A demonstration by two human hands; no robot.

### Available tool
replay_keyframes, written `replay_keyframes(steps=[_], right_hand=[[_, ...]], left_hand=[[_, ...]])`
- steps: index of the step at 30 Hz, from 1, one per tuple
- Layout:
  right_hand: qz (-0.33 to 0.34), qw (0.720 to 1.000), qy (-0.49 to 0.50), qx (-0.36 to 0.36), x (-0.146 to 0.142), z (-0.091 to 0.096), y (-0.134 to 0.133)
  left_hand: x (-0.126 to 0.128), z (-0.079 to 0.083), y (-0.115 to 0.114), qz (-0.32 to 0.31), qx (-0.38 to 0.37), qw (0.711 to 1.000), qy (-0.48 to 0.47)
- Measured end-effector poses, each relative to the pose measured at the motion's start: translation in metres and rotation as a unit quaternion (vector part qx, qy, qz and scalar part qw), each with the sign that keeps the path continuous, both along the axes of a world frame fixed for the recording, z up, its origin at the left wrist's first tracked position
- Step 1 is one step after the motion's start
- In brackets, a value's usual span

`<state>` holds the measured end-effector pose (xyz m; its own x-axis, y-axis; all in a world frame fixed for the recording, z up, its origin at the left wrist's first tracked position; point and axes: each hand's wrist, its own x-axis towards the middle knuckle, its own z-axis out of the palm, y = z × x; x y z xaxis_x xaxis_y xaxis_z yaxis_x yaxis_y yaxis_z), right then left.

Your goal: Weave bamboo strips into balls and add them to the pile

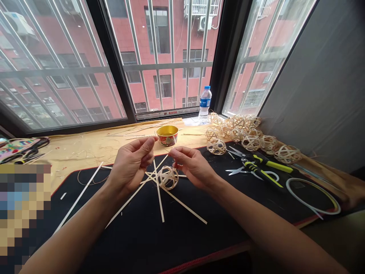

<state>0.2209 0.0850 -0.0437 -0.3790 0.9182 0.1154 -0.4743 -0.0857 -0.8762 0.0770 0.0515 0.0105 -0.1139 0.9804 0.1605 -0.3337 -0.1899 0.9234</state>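
Observation:
A small half-woven bamboo ball (168, 177) hangs between my hands above the black mat (159, 236), with several long loose strips (159, 198) trailing from it. My left hand (131, 163) is up at the left of the ball, fingers curled and pinched on a strip end. At the ball's right, my right hand (192, 165) has its fingers closed in a pinch on another thin strip. Both hands are just above the ball, close together.
A pile of finished woven balls (242, 133) lies at the back right. Shears with yellow-green handles (261, 167) and scissors (242, 171) lie right of my hands, a coiled strip (313, 196) beyond. A gold bowl (167, 135) and water bottle (205, 104) stand by the window.

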Motion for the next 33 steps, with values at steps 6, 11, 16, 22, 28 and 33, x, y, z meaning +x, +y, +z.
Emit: replay_keyframes(steps=[6, 11, 16, 22, 28, 33], right_hand=[[-0.003, 1.0, -0.013, 0.025, -0.001, -0.003, 0.001], [-0.006, 0.999, -0.022, 0.04, 0.001, -0.005, 0.002], [-0.006, 0.999, -0.033, 0.033, 0.002, -0.006, 0.004], [0.005, 0.999, -0.02, 0.035, 0.002, -0.005, 0.002], [-0.002, 1.0, -0.013, 0.011, 0.003, -0.001, 0.003], [-0.013, 1.0, 0.009, -0.021, 0.005, -0.001, 0.006]], left_hand=[[0.0, 0.003, -0.002, 0.006, -0.004, 1.0, 0.014], [0.001, 0.005, -0.001, 0.0, -0.022, 0.998, 0.064], [-0.007, 0.001, 0.001, 0.077, 0.05, 0.974, 0.206], [-0.014, -0.006, 0.004, 0.18, 0.178, 0.868, 0.427], [-0.018, -0.004, 0.009, 0.132, 0.18, 0.837, 0.5], [-0.024, 0.001, 0.01, 0.058, 0.194, 0.839, 0.504]])
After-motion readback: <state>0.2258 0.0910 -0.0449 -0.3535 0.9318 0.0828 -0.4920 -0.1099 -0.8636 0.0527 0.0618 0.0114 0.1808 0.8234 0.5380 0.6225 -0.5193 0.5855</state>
